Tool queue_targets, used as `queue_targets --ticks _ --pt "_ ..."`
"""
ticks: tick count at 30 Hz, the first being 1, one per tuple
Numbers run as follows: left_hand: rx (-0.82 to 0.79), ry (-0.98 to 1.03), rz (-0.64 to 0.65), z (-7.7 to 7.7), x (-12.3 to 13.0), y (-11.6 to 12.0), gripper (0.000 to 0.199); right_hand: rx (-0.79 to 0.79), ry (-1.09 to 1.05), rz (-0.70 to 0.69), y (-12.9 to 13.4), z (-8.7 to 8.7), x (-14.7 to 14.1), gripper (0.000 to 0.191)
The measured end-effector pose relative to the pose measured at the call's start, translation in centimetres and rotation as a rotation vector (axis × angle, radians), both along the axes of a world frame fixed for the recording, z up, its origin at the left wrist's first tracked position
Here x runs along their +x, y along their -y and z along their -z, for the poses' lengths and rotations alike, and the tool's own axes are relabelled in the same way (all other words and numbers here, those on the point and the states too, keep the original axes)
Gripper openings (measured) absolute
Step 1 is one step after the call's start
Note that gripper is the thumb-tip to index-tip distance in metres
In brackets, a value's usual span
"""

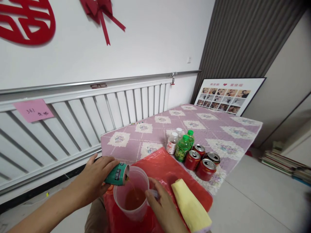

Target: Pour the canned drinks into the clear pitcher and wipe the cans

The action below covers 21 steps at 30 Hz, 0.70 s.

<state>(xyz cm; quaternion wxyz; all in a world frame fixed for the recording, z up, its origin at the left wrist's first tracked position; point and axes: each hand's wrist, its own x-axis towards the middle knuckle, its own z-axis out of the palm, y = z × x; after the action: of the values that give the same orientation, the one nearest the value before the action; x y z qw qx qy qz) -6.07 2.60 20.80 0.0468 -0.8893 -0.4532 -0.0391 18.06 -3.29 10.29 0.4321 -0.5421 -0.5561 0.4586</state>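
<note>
My left hand (99, 173) is wrapped around a green drink can (116, 174), tipped on its side over a clear plastic measuring jug (132, 212). A thin brown stream runs from the can's mouth into the jug, where brown liquid (134, 198) covers the bottom. With its fingers closed on the jug's handle (154, 193), my right hand (164, 202) steadies it from the right. The jug stands upright on a red plastic sheet (155, 165). To the right of my right hand lies a folded yellow cloth (190, 205).
Behind the cloth stand several red drink cans (206, 169), a dark can (213, 157), green-capped bottles (182, 149) and white-capped bottles (172, 143). They rest on a table with a patterned purple cloth (175, 121). A white radiator (102, 110) runs along the wall; a photo board (225, 95) leans behind.
</note>
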Motion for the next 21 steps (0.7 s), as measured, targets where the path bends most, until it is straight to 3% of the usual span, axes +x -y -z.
queue_targets --ticks 12,21 --pt "-0.023 0.012 0.027 -0.38 0.38 -0.20 0.063 -0.016 0.008 -0.005 -0.28 -0.19 0.12 0.033" --pt "-0.017 -0.094 0.030 -0.77 0.97 0.03 0.060 -0.006 0.003 0.003 -0.44 -0.04 0.08 0.032"
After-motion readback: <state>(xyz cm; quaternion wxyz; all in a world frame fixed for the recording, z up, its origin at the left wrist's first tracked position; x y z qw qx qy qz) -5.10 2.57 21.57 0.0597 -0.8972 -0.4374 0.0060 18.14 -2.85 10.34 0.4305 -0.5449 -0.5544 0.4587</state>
